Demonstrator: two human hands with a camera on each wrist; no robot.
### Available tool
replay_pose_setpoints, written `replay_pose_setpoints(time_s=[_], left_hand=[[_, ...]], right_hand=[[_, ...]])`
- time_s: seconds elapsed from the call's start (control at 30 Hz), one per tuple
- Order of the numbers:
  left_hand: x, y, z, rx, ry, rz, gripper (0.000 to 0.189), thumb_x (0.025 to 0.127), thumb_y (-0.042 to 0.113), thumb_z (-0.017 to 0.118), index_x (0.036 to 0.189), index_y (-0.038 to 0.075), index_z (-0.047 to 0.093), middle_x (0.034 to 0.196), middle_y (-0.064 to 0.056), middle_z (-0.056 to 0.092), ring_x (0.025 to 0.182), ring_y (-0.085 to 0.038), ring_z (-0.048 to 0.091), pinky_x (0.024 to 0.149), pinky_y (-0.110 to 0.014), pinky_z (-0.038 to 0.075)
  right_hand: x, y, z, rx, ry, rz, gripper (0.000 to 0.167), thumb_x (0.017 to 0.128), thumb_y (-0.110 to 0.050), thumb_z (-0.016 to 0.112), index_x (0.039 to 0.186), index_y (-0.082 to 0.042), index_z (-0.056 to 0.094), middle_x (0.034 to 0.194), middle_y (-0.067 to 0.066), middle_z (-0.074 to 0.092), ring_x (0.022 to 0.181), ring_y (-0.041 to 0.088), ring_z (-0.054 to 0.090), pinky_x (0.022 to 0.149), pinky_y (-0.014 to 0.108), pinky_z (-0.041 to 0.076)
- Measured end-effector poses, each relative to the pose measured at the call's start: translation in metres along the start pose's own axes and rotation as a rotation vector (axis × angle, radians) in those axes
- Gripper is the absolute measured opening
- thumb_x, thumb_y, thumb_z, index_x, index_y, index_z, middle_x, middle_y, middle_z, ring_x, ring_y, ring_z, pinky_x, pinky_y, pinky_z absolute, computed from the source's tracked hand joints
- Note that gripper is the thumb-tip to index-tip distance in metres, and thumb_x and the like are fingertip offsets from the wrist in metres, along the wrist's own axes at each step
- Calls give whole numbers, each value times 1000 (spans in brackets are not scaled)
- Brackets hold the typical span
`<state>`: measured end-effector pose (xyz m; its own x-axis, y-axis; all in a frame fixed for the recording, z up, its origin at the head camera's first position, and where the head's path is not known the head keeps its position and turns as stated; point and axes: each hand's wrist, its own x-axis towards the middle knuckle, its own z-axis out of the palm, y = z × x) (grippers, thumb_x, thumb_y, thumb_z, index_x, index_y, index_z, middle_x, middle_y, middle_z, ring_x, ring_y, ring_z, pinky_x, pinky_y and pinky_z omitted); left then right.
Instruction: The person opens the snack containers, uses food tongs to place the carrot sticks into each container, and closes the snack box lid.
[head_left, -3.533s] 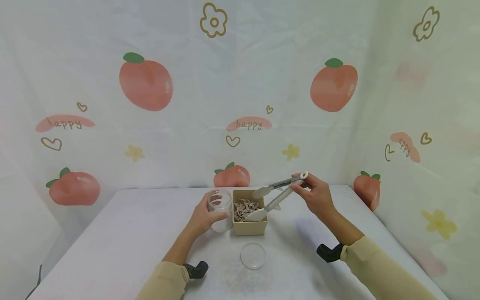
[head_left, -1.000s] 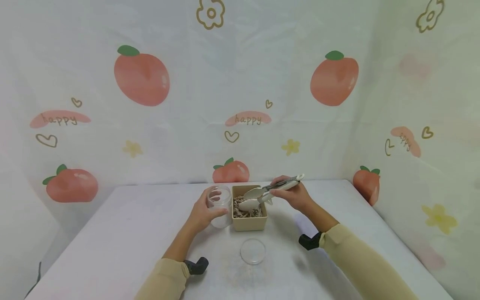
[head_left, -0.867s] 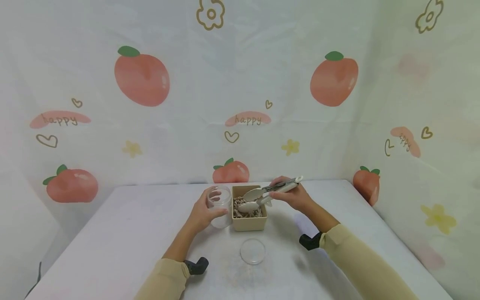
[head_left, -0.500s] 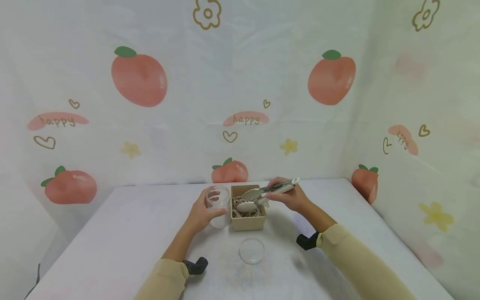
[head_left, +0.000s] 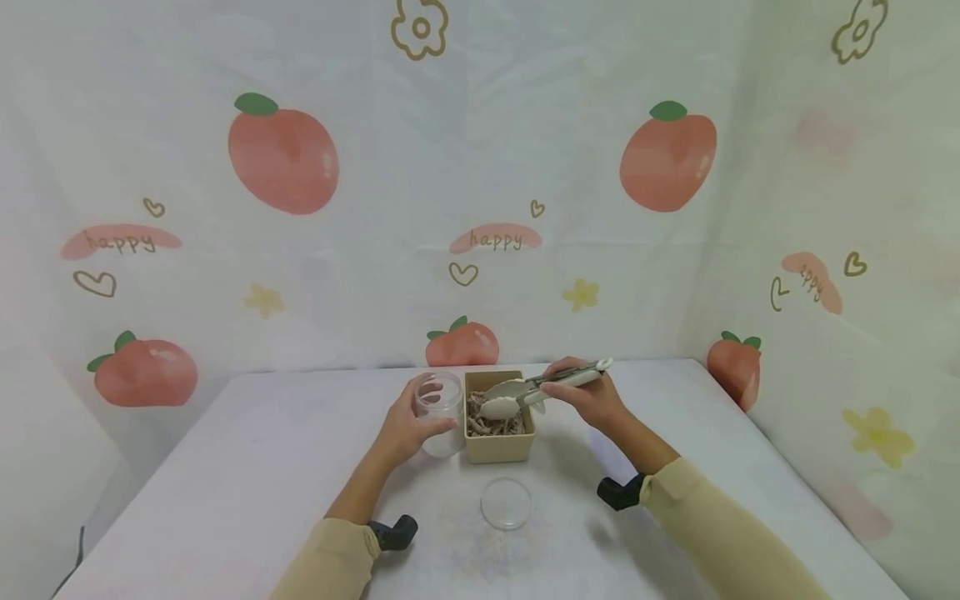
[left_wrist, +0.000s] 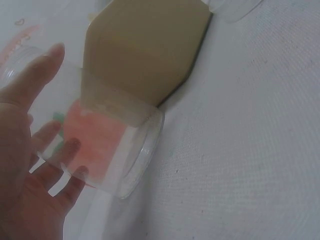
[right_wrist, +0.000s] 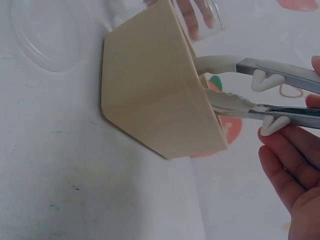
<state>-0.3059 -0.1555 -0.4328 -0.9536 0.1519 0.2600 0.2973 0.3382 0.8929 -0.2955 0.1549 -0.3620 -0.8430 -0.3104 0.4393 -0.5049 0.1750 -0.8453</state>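
My left hand (head_left: 402, 427) holds a clear jar (head_left: 444, 437) upright on the table, thumb on one side and fingers round the other. The jar is see-through and nothing shows inside. Right beside it stands a beige square box (head_left: 498, 451) with greyish-brown twisted strips (head_left: 487, 427) in it. My right hand (head_left: 592, 398) grips white and grey tongs (head_left: 551, 388), thumb on one arm and fingers on the other. The tongs slant down over the box's right rim, their heads slightly apart over the strips. In the right wrist view the box wall (right_wrist: 150, 85) hides the tips.
A clear round lid (head_left: 506, 503) lies on the white table (head_left: 300, 467) in front of the box. A white printed curtain (head_left: 375, 208) hangs behind and along the right side. Each wrist wears a black camera mount (head_left: 621, 492).
Since the first frame my right hand has come left and lower, and the tongs have gone from spread wide to nearly together in the box. The left hand and jar stay put.
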Motion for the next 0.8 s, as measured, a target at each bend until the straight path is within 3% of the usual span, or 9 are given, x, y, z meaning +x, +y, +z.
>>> replay_pose_setpoints(time_s=[0.2,0.4,0.5,0.7,0.8], left_hand=[[-12,32,-3,18,-8,-9,83,78,7,81,146,2,33,139,-21,50,129,-38,45,105,-54,34],[-14,35,-4,15,-13,-17,84,78,7,81,147,2,33,139,-21,49,130,-38,45,105,-53,34],[-11,29,-3,8,-14,-14,84,79,7,81,147,2,32,140,-22,49,130,-39,44,105,-55,34],[4,-9,2,2,2,2,86,77,13,84,147,12,33,140,-15,50,130,-33,46,105,-54,35],[5,-12,2,1,6,8,85,76,15,85,146,15,35,139,-12,52,129,-31,47,105,-53,35]], right_hand=[[0,-5,-2,14,13,-27,19,84,7,69,99,17,62,98,33,62,79,12,61,69,24,50],[0,-8,-3,9,10,-55,18,84,8,68,99,16,63,96,30,63,77,12,58,66,25,49],[0,-11,-3,8,6,-72,18,84,8,68,99,17,62,94,29,63,76,11,58,65,25,49],[1,-12,-4,17,-26,-76,21,84,9,68,101,18,61,95,32,63,76,9,61,66,24,50],[-1,-11,-4,-4,-69,-51,24,85,6,69,105,17,60,99,34,63,78,11,63,67,25,52]])
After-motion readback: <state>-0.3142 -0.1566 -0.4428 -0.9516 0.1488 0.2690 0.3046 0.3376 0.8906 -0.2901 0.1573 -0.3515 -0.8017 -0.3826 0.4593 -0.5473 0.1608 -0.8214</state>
